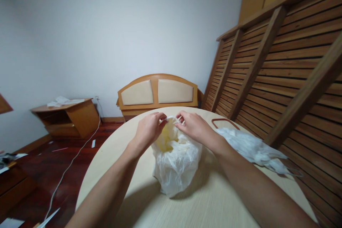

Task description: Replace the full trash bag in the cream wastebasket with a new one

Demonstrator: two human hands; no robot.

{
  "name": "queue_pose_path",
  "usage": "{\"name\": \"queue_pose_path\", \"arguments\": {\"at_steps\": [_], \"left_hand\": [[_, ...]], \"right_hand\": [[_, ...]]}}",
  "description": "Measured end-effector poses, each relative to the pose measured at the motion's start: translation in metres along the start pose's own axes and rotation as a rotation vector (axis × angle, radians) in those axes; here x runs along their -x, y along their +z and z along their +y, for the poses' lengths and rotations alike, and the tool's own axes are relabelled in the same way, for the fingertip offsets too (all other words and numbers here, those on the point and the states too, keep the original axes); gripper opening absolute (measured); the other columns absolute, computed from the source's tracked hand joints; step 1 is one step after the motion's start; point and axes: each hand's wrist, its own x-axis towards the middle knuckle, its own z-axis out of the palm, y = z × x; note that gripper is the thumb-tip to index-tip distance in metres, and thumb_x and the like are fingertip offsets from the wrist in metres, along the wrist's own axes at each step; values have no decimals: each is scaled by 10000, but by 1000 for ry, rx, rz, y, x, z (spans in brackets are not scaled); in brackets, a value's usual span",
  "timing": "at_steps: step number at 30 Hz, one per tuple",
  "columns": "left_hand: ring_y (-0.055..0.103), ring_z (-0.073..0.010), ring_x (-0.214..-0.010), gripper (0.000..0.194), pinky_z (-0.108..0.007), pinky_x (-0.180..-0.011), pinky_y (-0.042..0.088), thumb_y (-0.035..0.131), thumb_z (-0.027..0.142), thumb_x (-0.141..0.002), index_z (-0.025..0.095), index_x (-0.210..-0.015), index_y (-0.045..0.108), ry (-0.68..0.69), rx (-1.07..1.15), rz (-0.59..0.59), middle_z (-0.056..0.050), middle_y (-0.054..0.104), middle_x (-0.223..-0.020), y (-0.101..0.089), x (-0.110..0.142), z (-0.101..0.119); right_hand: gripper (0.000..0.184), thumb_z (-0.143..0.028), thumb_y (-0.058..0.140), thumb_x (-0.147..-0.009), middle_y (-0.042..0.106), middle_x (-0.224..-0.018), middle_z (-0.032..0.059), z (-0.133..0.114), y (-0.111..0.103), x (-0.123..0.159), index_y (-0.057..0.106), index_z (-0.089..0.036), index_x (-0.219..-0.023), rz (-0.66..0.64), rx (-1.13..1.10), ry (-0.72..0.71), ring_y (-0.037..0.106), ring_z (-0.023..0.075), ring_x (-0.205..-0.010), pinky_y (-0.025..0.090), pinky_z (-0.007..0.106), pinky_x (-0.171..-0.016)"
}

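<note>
A thin white plastic bag (175, 162) stands in the middle of a round pale wooden table (213, 203), with something yellowish showing inside its top. My left hand (149, 128) pinches the bag's handles from the left. My right hand (193, 126) pinches them from the right. The two hands meet over the bag's mouth, fingers closed on the twisted plastic.
A second crumpled white plastic bag (253, 148) lies on the table at the right, beside a reddish-brown loop (224, 122). A slatted wooden frame (280, 64) leans at the right. A headboard (157, 94) stands against the wall; a low cabinet (68, 115) and cable are on the floor at left.
</note>
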Motion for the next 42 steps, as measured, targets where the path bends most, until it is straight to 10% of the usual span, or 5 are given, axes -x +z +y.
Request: {"name": "queue_pose_path", "arguments": {"at_steps": [12, 19, 31, 42], "left_hand": [[707, -219, -867, 151, -264, -630, 416, 593, 310, -923, 261, -924, 736, -145, -82, 59, -10, 774, -919, -2, -3, -3], [700, -219, -880, 186, -271, -614, 390, 565, 335, -937, 274, -963, 739, -206, -131, 103, -10, 770, -986, -6, -4, -6], [663, -179, -792, 196, -269, -557, 291, 540, 321, -957, 267, -928, 726, -182, -158, 223, -4, 732, -949, -5, -1, 1], [660, -186, -833, 155, -266, -610, 354, 566, 295, -936, 246, -924, 713, -206, -134, 199, -19, 726, -958, -3, -2, 1]], "right_hand": [[162, -247, 635, -930, 715, -1102, 89, -12, -9, 4, 696, -165, -1056, 143, 62, -176, 646, 231, -1062, 466, 324, -918], [437, -563, 547, -958, 768, -926, 87, -24, -2, 17, 755, -179, -978, -288, 21, -491, 700, 231, -845, 474, 323, -758], [504, -580, 685, -838, 758, -964, 172, -28, 26, 24, 749, -104, -990, -319, 269, -425, 697, 328, -919, 478, 436, -886], [466, -575, 617, -894, 777, -927, 136, -38, 26, 24, 701, -148, -1063, -367, 193, -395, 736, 292, -809, 530, 351, -692]]}}
